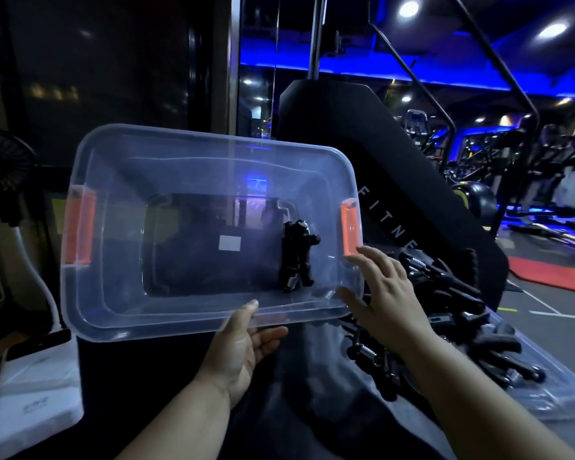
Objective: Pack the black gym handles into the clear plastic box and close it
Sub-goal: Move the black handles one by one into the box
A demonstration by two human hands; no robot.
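left fingers (272,334) pinch box (166,322) rim, handle (296,257) inside

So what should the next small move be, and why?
Probably the right hand, open beside the clear box, should reach to the pile of handles: only one handle lies inside, and the left hand holds the rim.

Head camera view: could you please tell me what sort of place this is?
Probably a gym: exercise machines fill the blue-lit background, a black machine cover lettered FITNE stands nearby, and black gym handles lie piled at right.
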